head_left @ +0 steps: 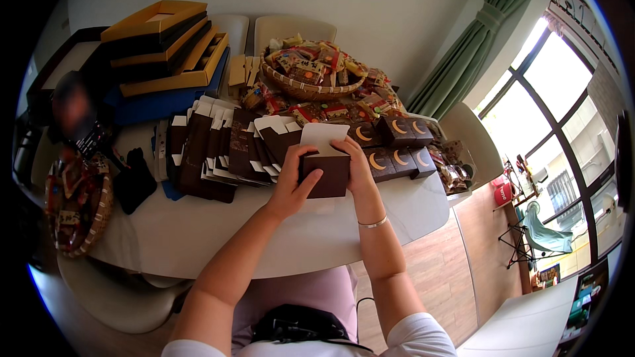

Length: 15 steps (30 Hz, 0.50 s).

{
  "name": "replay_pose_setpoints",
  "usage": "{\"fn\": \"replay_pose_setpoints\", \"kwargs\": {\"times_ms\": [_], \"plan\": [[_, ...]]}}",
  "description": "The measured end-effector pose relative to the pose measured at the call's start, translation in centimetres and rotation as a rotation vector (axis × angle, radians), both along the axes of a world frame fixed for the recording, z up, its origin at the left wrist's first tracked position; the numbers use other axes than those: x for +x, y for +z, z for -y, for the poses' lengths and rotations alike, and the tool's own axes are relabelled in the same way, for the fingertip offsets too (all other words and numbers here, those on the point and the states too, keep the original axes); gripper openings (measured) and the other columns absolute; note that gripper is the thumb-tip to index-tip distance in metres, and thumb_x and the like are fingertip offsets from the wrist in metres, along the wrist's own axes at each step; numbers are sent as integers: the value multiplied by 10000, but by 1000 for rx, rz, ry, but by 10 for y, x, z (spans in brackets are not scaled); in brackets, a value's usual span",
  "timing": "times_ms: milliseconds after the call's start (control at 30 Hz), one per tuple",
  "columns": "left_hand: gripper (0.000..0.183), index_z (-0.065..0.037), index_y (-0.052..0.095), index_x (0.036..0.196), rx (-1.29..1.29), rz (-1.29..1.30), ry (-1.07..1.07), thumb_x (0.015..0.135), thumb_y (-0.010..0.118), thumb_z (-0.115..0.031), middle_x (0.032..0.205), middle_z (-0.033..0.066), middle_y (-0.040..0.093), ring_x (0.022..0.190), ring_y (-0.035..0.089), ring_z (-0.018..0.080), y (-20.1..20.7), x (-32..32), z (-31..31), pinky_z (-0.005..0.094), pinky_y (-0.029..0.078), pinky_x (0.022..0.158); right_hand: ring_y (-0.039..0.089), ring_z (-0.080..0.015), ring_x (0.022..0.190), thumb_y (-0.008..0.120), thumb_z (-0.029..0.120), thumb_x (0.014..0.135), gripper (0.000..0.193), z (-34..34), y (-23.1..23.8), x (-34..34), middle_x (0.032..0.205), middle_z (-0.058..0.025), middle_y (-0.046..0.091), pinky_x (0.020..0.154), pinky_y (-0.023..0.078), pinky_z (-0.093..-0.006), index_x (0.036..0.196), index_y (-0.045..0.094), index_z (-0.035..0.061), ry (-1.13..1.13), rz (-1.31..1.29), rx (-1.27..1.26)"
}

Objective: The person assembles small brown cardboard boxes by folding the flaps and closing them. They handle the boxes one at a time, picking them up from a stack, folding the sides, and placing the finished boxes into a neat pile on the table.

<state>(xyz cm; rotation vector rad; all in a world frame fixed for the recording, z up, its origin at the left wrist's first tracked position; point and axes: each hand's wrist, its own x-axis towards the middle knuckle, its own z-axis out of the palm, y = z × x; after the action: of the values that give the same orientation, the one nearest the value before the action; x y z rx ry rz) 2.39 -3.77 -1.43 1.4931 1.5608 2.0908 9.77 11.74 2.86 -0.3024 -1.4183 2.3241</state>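
Observation:
Between both hands, above the front part of the table, I hold a dark brown cardboard box (327,180) whose white-lined flap (324,134) stands up at the top. My left hand (292,184) grips its left side, thumb across the front face. Around the right side and top edge close the fingers of my right hand (358,164); a bangle circles that wrist. Just left of the box lies a row of flat, unfolded brown cartons (210,149) with white inner flaps. To its right stand several closed brown boxes (397,131) bearing golden crescents.
A woven basket (311,89) heaped with wrapped snacks stands at the back, more packets around it. Yellow-and-black trays (165,39) are stacked at the back left. Another snack basket (99,218) is at the far left beside a person. A white bin (471,175) of packets adjoins the table's right end.

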Motion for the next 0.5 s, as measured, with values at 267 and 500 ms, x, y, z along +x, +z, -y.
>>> {"fn": "replay_pose_setpoints", "kwargs": {"times_ms": [267,500], "plan": [[367,-42,432,1305,-32,193,-101,1001,573,-190,1178,78,471,1057,500,138,1,1,1,275,446,900,666,-161,830,591,133,901,215,0,1,1,968,-68,677,701,553,-280,1084,653,39,-35,31,33],[387,-57,388,1322,-9,276,-119,1013,568,-204,1137,71,531,1004,528,106,7,3,3,245,471,848,661,-144,779,604,191,935,209,2,-1,1,927,-58,670,648,546,-269,1070,649,37,-44,22,13]]}}
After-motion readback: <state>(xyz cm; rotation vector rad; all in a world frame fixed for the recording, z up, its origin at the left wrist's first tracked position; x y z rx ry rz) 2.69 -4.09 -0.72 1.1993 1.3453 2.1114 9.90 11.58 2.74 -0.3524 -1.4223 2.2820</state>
